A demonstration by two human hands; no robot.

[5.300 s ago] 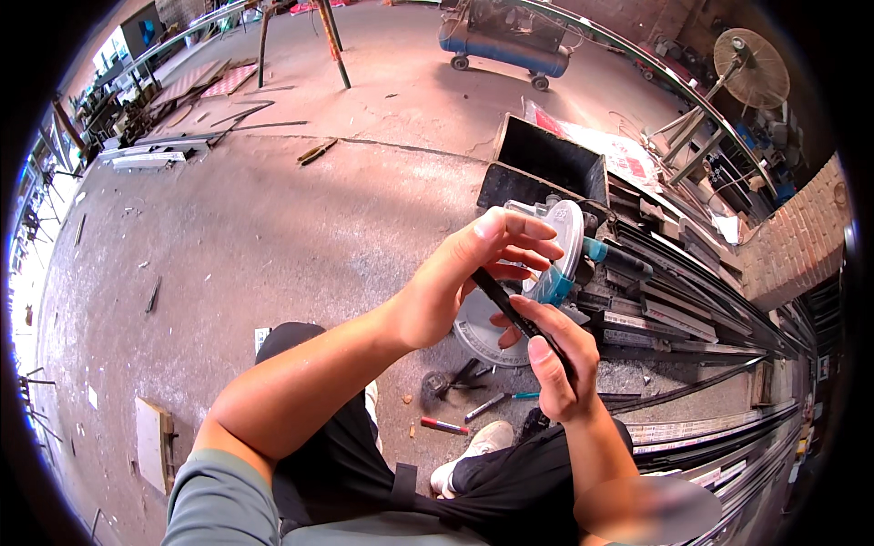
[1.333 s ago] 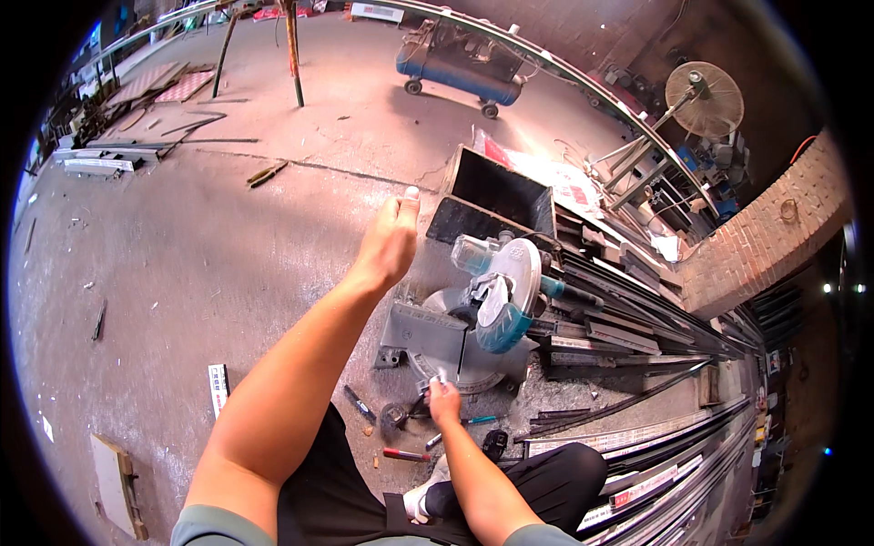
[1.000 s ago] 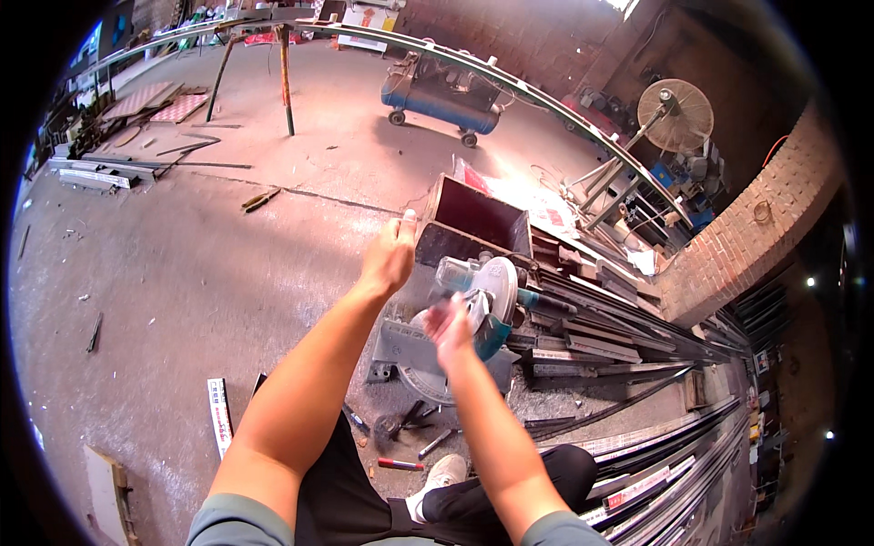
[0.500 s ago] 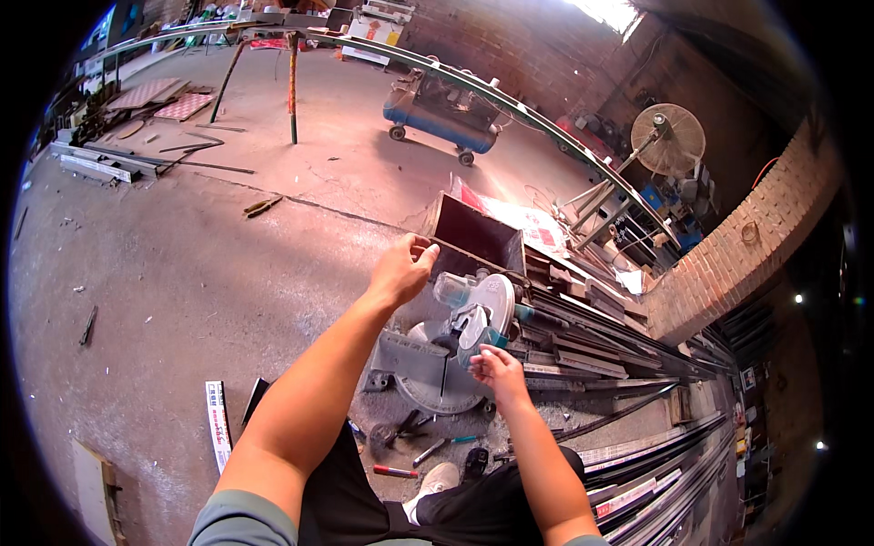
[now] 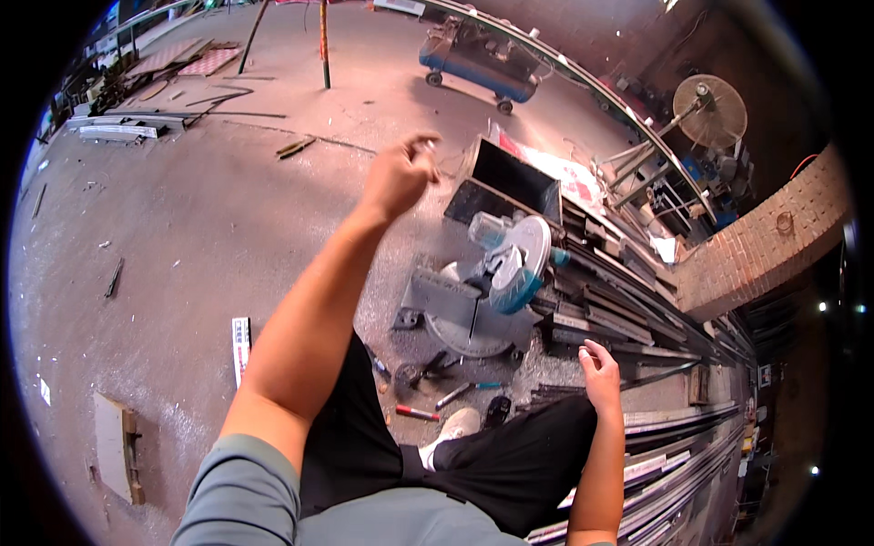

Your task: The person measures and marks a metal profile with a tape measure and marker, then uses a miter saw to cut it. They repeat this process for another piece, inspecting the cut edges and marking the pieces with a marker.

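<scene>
My left hand (image 5: 401,177) is raised at the end of a stretched arm, left of an open dark metal box (image 5: 521,173). Its fingers are curled, and a small pale spot shows at the fingertips, too blurred to name. The miter saw (image 5: 473,314) stands on the floor in front of me, with a round pale blade guard (image 5: 530,241) and a teal lower part. My right hand (image 5: 601,378) hangs over the floor to the right of the saw, touching nothing. Loosely bent and slightly apart, its fingers hold nothing that I can see.
Long metal profiles (image 5: 628,318) lie stacked to the right. Around my feet are a red marker (image 5: 417,412) and a teal-ended pen-like tool (image 5: 464,391). Pliers (image 5: 296,147) lie farther left. Beyond stand a blue air compressor (image 5: 478,68) and a large fan (image 5: 710,111).
My right hand has come off the saw and moved right and down. My left hand has risen away from the metal box's edge. The view has tilted down, showing more of my body.
</scene>
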